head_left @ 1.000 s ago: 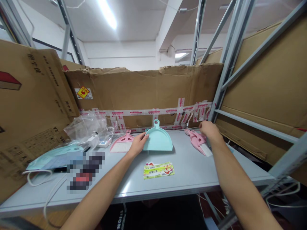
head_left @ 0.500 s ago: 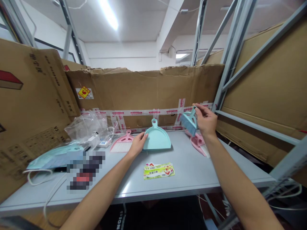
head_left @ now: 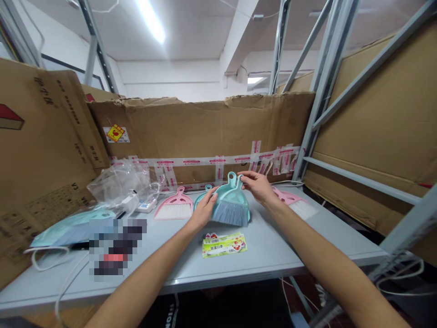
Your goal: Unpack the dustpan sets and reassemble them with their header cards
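My left hand (head_left: 205, 208) grips the left edge of a teal dustpan (head_left: 223, 187), thumb on its front. By its handle, my right hand (head_left: 257, 184) holds a teal brush (head_left: 232, 210) with grey-blue bristles pointing down, lying over the dustpan's front. Behind my left hand another teal piece (head_left: 198, 199) partly shows. A pink dustpan with a white-bristled brush (head_left: 175, 203) lies left of my left hand. Beyond my right hand is a second pink set (head_left: 288, 197). Green and yellow packets (head_left: 224, 245) lie in front of the dustpan.
The grey table (head_left: 273, 255) has clear plastic bags (head_left: 119, 182), a wrapped teal set (head_left: 73, 227), white cables and a blurred dark object (head_left: 119, 246) on its left. A cardboard box (head_left: 191, 127) stands at the back, with metal shelf posts (head_left: 317, 91) at the right.
My right hand has brought the teal brush left and down onto the dustpan. The dustpan has shifted slightly right and tilted, uncovering the teal piece behind. The right pink set shows more fully.
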A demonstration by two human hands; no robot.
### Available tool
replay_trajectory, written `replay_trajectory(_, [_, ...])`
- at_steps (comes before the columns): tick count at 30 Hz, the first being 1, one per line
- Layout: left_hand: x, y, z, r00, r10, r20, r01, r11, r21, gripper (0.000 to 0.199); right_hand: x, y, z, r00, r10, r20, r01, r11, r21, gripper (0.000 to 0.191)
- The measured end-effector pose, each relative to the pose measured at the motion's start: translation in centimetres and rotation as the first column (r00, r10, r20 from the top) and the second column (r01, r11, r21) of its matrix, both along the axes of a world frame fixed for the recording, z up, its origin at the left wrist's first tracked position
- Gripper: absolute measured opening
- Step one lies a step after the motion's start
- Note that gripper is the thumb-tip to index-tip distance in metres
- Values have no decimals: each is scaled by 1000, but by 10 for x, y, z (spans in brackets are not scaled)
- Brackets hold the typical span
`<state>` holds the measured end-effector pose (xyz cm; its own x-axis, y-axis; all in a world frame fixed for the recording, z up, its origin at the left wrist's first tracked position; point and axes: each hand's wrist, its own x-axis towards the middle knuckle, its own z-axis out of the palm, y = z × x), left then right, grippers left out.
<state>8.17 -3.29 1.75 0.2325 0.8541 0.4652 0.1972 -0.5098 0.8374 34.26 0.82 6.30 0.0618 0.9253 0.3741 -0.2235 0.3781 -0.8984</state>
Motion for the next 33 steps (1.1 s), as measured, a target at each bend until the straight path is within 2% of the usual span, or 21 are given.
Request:
replay_trajectory(4, [7, -9, 2, 995, -56, -80, 58, 998, 24, 58, -12, 0, -7, 991, -64, 113, 61, 998, 31, 43])
replay_trajectory(7, [8, -8, -1, 995, -17, -100, 22, 998, 54, 57, -17, -1, -9, 986, -92, 142, 83, 994, 70, 50])
replay_trajectory(10, [6, -2, -6, 998, 46, -48, -44, 997, 59, 52, -21, -4, -9, 977, -116, 177, 88, 984, 155, 55])
replay_trajectory(13, [3, 4, -8, 997, 77, 32, -78, 996, 40, 51, -22, -6, -11, 939, -226, 258, 139, 939, 316, 55])
replay_trajectory(15, [1, 6, -8, 992, 86, 89, -88, 996, 26, 51, -22, -6, -14, 905, -270, 330, 141, 920, 365, 64])
replay_trajectory(17, [-2, 7, -6, 987, 90, 133, -94, 995, 24, 53, -22, -5, -19, 899, -200, 389, 77, 948, 310, 77])
replay_trajectory(19, [-4, 6, -4, 985, 90, 148, -95, 995, 30, 53, -23, -4, -22, 913, -69, 402, -17, 978, 207, 83])
replay_trajectory(21, [-6, 6, -2, 988, 83, 132, -89, 995, 41, 52, -26, -6, -24, 915, -9, 402, -53, 988, 144, 72])
replay_trajectory(25, [-7, 3, -1, 993, 88, 74, -94, 991, 91, 45, -33, -15, -23, 906, -51, 421, -17, 988, 156, 50])
replay_trajectory(33, [-3, -10, 8, 993, 115, -10, -112, 984, 135, 41, -44, -26, -25, 920, -92, 380, 12, 978, 209, 43])
